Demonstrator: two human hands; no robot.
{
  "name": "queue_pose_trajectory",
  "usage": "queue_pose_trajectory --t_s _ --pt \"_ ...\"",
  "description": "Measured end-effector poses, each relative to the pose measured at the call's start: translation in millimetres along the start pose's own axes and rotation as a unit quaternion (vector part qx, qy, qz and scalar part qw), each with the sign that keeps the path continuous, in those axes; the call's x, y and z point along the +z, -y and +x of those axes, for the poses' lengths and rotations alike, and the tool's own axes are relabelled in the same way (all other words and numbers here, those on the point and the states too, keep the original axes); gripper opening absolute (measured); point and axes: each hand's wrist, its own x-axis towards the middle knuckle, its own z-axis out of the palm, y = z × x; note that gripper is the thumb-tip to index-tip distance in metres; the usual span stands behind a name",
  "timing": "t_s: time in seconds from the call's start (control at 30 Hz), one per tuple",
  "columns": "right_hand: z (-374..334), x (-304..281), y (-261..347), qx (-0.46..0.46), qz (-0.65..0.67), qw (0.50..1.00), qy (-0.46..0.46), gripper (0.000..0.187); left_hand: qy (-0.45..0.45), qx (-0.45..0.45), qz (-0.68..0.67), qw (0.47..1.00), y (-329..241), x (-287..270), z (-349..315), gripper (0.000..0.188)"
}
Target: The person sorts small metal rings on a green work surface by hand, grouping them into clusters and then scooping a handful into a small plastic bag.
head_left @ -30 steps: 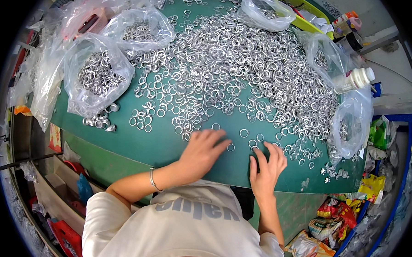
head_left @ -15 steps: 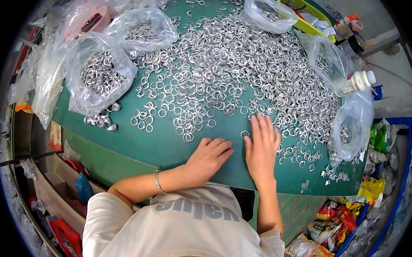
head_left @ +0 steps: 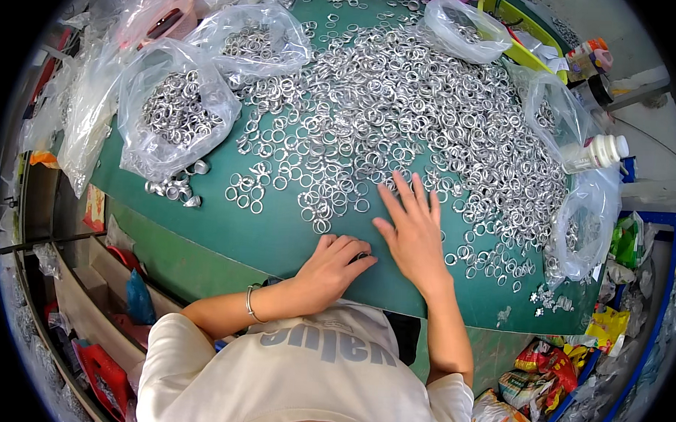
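Note:
A broad heap of silver metal rings (head_left: 434, 87) spreads over the green tabletop (head_left: 223, 240). My right hand (head_left: 414, 241) lies palm down just in front of the heap, its fingers spread and their tips at the loose rings along its near edge. Near the front edge of the table, my left hand (head_left: 329, 269) has its fingers curled in toward the thumb. A small dark bit shows at those fingertips, too hidden to name. Between the hands and the heap's left part lies a looser scatter of rings (head_left: 319, 203).
Clear plastic bags of rings (head_left: 178, 117) stand at the left, and another bag (head_left: 582, 229) lies at the right. Chunkier rings (head_left: 174, 189) sit in a small group. A white bottle (head_left: 597, 153) leans at the right edge; a yellow-green basket (head_left: 523, 42) stands behind.
My right hand has shifted left along the heap's near edge, its fingers spreading wider. The single ring beside its thumb is no longer visible. My left hand stays curled; the whole view has shifted slightly.

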Motion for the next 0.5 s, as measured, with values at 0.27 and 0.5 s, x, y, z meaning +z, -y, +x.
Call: queue_pose_trajectory --t_s 0.27,0.5 --pt "-49 -25 -3 0.022 0.05 0.998 0.029 0.032 -0.056 -0.07 0.002 0.996 6 -10 -13 0.046" --pt "-27 -13 18 0.062 0.002 0.995 -0.079 0.035 -0.066 -0.069 -0.011 0.995 5 -7 -9 0.046"
